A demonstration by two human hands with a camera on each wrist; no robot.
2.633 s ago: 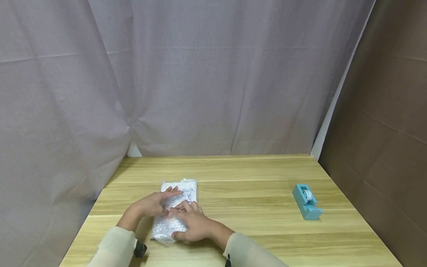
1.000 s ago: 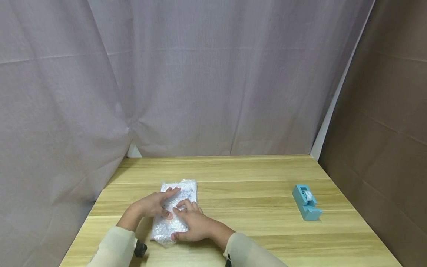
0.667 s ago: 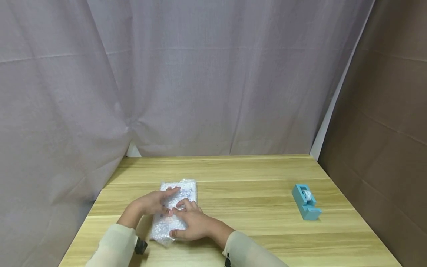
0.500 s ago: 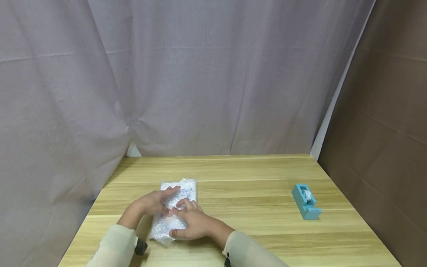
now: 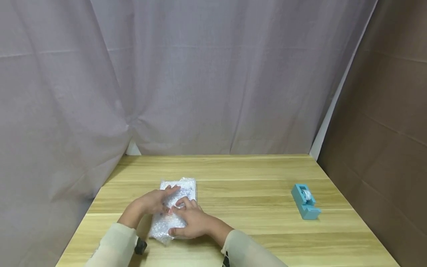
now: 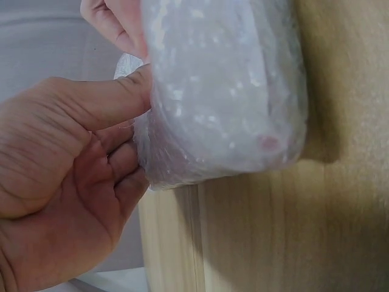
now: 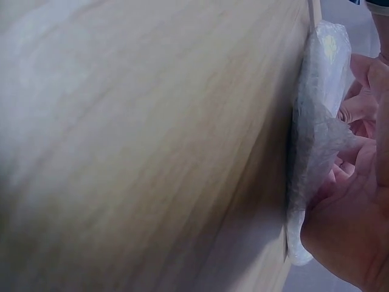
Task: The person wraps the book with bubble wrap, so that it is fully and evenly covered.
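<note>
A flat rectangular package in clear bubble wrap point(image 5: 165, 224) lies on the wooden table, left of the middle. Bluish-purple print shows through the wrap near its far end; the item inside is otherwise hidden. My left hand point(image 5: 151, 202) rests across the upper left side, fingers stretched over the top and thumb pressing the wrap point(image 6: 213, 91). From the right, my right hand point(image 5: 195, 221) presses on the package with lightly bent fingers, its thumb spread toward the near end. A loose fold of bubble wrap point(image 7: 331, 131) stands up by the right hand's fingers.
A blue tape dispenser point(image 5: 305, 202) with a roll of clear tape stands on the right side of the wooden table point(image 5: 253, 207). Grey curtain point(image 5: 213, 81) hangs behind and to the left, and a brown curtain point(image 5: 383, 129) on the right.
Both hands stay on the package with only slight finger shifts; the left thumb and right index fingertip are a little closer together than one second ago. The package and tape dispenser keep their places.
</note>
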